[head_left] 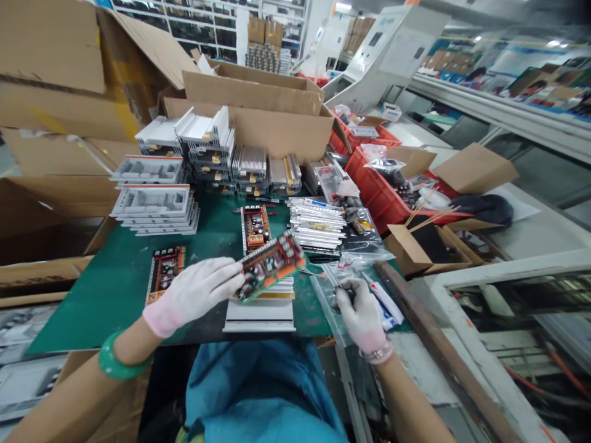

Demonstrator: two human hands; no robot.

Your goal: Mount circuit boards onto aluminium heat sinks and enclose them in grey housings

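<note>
My left hand (198,292), in a white glove, grips an orange and green circuit board (270,263) and holds it tilted above a white metal rail (259,314) on the green mat (115,289). My right hand (360,311), also gloved, rests closed on a clear plastic bag (330,292) at the mat's right edge, its fingers pinched on something too small to name. Two more boards lie on the mat: one (165,271) to the left, one (255,226) further back.
White plastic housings (152,203) and metal heat sinks (249,166) are stacked at the back of the mat. A pile of white rails (316,224) lies right of centre. Red bins (383,191) and cardboard boxes (258,114) surround the mat. A wooden bar (429,338) runs along the right.
</note>
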